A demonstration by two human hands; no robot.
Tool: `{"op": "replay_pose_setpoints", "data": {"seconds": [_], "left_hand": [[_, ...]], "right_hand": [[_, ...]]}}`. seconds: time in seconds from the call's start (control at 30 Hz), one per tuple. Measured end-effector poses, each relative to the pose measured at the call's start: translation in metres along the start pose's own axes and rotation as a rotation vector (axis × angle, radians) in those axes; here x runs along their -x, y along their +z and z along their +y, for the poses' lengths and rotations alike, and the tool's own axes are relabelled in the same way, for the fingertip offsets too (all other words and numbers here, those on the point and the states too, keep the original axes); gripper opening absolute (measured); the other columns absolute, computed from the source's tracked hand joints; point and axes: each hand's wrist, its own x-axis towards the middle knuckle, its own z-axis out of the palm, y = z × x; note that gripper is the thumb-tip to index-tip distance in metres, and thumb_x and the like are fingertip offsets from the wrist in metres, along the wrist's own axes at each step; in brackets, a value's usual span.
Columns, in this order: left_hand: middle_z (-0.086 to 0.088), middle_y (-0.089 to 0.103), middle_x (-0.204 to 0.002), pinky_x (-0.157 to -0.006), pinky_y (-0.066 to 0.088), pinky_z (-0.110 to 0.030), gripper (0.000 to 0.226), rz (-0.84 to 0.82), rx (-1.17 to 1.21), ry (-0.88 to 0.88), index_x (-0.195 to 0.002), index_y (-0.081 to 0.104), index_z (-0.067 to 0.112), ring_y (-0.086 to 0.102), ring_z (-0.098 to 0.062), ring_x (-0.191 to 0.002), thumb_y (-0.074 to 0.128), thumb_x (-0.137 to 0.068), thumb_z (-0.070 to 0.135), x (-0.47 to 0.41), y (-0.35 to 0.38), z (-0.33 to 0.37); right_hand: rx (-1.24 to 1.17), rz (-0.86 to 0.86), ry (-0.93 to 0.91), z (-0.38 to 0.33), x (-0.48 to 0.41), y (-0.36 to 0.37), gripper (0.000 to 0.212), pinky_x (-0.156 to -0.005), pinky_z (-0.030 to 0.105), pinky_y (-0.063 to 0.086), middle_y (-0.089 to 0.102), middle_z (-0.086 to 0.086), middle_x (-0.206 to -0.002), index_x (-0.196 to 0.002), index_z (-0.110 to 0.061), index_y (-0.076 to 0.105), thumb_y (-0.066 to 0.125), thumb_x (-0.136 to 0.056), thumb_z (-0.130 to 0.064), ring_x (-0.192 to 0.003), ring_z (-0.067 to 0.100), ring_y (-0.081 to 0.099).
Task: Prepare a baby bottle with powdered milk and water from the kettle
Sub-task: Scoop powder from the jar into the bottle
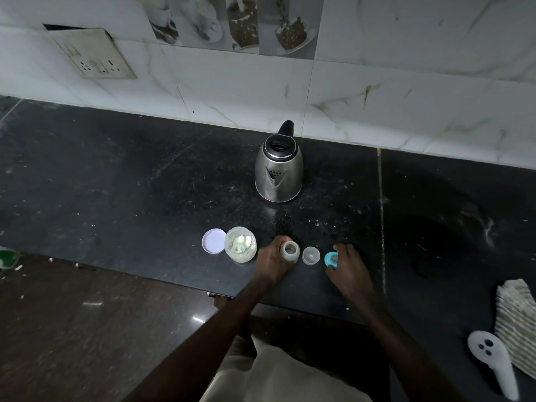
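On the black counter [145, 184], near its front edge, the left hand [272, 261] curls round the bottle [290, 251], which stands upright with its mouth open. Just to its right stands a clear cap [311, 255], apart from the bottle. Right of that lies the blue ring [331, 259], and the right hand [349, 268] has its bent fingertips on it, pinching its right side. Left of the left hand is the powder jar [240, 248] – open, with pale powder inside – and its lid [213, 240] lies flat, touching the jar's left side. The kettle [279, 169] stands well back, close to the wall, lid shut and spout facing the front edge. At the counter's right end lie a folded striped cloth [519, 320] and a white handled tool [493, 364] – the tool just in front of the cloth.
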Motion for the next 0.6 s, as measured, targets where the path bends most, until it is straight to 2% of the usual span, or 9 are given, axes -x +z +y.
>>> {"op": "replay_pose_setpoints", "data": {"seconds": [0.07,0.3,0.43,0.5,0.6], "left_hand": [[-0.008,0.076,-0.103,-0.091,0.055,-0.046,0.037,-0.001,0.011,0.003,-0.115,0.066,0.010,0.072,-0.027,-0.097,0.084,-0.083,0.015,0.000,0.000,-0.002],[-0.002,0.075,-0.105,-0.090,0.055,-0.047,0.031,0.017,0.047,0.027,-0.116,0.064,0.017,0.072,-0.022,-0.098,0.078,-0.089,0.023,0.001,0.005,-0.013],[0.000,0.075,-0.109,-0.092,0.055,-0.044,0.036,0.015,0.035,0.040,-0.122,0.062,0.018,0.071,-0.019,-0.101,0.078,-0.090,0.025,0.001,0.004,-0.017],[-0.003,0.073,-0.124,-0.102,0.053,-0.037,0.049,0.002,0.019,0.038,-0.135,0.059,0.015,0.069,-0.022,-0.114,0.078,-0.090,0.024,0.000,0.003,-0.018],[-0.006,0.050,-0.157,-0.113,0.034,-0.015,0.079,-0.015,-0.001,0.047,-0.155,0.040,0.007,0.051,-0.021,-0.143,0.078,-0.086,0.006,0.004,0.002,-0.021]], "right_hand": [[0.083,-0.015,-0.010,-0.004,0.000,0.001,0.056,-0.096,0.038,0.053,0.056,0.006,-0.132,-0.137,-0.013,0.060,0.075,-0.085,-0.024,-0.122,0.027,0.056],[0.089,-0.033,0.039,-0.010,0.002,0.001,0.057,-0.097,0.038,0.054,0.053,0.003,-0.138,-0.142,-0.016,0.058,0.075,-0.089,-0.027,-0.128,0.024,0.052],[0.085,-0.052,0.054,-0.011,0.005,-0.001,0.076,-0.101,0.042,0.053,0.044,0.006,-0.146,-0.153,-0.018,0.044,0.076,-0.084,-0.021,-0.134,0.028,0.049],[0.062,-0.045,0.050,-0.011,0.006,-0.003,0.096,-0.104,0.044,0.052,0.035,0.009,-0.154,-0.162,-0.018,0.031,0.080,-0.079,-0.013,-0.137,0.032,0.045],[0.023,0.062,0.049,-0.016,0.010,-0.009,0.108,-0.102,0.047,0.052,0.027,0.014,-0.161,-0.166,-0.017,0.023,0.078,-0.075,0.001,-0.137,0.039,0.043]]}}
